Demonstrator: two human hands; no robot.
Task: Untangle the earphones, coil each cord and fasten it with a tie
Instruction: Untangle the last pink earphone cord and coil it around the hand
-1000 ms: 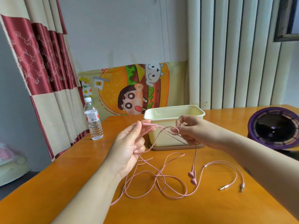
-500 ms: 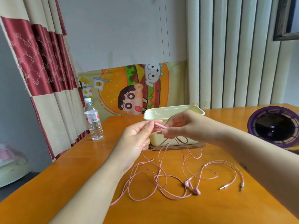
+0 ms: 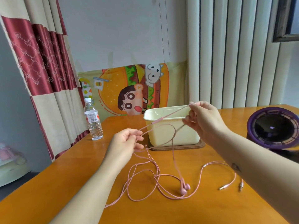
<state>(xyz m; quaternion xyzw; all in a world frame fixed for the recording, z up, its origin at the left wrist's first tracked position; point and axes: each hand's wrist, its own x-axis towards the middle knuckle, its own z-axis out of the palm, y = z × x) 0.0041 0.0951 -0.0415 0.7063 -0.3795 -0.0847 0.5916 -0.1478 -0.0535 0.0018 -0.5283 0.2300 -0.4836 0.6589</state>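
Observation:
Pink earphone cords (image 3: 146, 171) lie in loose tangled loops on the orange table. My left hand (image 3: 125, 142) pinches cord strands in front of the cream box. My right hand (image 3: 202, 118) is raised higher to the right and pinches the cord near the box rim. A stretch of cord with an inline remote (image 3: 159, 120) runs taut between the two hands. Two pink earbuds (image 3: 184, 188) hang down to the table below. Two gold plugs (image 3: 224, 186) rest at the right near my forearm.
A cream plastic box (image 3: 171, 135) stands on a brown base behind the hands. A water bottle (image 3: 93, 120) stands at the table's left edge by the curtain. A purple round device (image 3: 275, 128) sits at the right. The table edge runs along the left.
My hands were close together and have pulled apart: the right rose up and right, the left dropped lower. The cord between them is stretched and the earbuds shifted on the table.

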